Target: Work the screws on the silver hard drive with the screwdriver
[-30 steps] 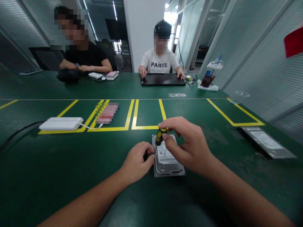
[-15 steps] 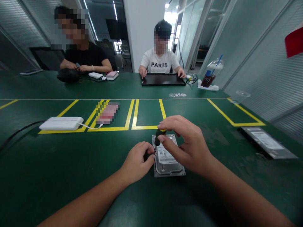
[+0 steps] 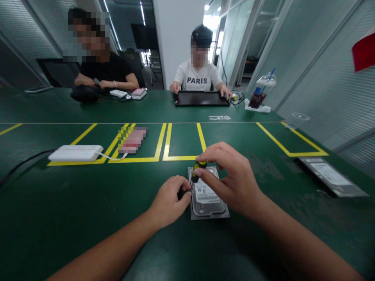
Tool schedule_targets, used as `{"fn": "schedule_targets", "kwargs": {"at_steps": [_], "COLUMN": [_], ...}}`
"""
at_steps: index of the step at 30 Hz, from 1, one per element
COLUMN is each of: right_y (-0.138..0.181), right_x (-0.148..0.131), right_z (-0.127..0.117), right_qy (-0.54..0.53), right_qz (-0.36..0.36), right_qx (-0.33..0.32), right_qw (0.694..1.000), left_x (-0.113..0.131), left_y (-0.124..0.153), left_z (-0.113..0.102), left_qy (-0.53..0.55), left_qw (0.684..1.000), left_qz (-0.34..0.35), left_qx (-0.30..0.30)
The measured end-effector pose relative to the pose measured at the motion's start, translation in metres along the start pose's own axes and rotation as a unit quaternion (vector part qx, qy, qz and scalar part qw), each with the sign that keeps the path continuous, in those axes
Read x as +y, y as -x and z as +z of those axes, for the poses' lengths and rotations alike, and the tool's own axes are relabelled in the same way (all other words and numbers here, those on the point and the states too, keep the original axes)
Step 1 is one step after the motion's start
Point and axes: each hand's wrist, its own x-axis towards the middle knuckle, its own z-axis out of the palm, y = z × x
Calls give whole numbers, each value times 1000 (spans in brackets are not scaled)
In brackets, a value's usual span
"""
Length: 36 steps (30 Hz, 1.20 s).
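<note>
A silver hard drive with a white label lies flat on the green table before me. My right hand pinches the black and yellow handle of a small screwdriver between thumb and forefinger. The screwdriver stands slightly tilted, its thin shaft running down to the left edge of the drive. My left hand is curled at that same edge, thumb and forefinger closed on the drive's side close to the screwdriver tip. Its other fingers are partly hidden, and the exact spot under the tip is too small to make out.
Another drive lies at the right. A white power bank and a pink phone are at the left, inside yellow tape lines. Across the table a person holds a black panel; a second person sits farther left. A drink cup stands back right.
The screwdriver handle has turned between my right fingers, so more of its yellow shows. My left hand and the drive have stayed put.
</note>
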Motion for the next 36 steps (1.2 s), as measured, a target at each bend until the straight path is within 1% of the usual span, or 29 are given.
{"fn": "schedule_targets", "kwargs": {"at_steps": [4,9,16,20,24,27,32,36], "right_y": [1,2,3,3,2,2,3,2], "right_x": [0,-1,0,0,0,0,0,1], "right_z": [-1,0,0,0,2,2,2,3], "right_qy": [4,-15,10,-17,1,12,-22,-11], "right_qz": [-5,-3,-6,-14,0,-4,-11,-3], "right_qx": [8,0,8,3,21,29,19,18], "right_qw": [1000,1000,1000,1000,1000,999,1000,1000], "left_x": [0,0,-1,-2,-2,-1,-2,-1], "left_y": [0,1,0,0,0,0,0,0], "left_z": [1,0,0,1,1,1,1,1], "left_qy": [4,4,7,1,1,7,6,1], "left_qw": [1000,1000,1000,1000,1000,1000,1000,1000], "left_qz": [-4,2,-2,6,3,0,7,5], "left_qx": [-1,4,0,7,5,-1,4,4]}}
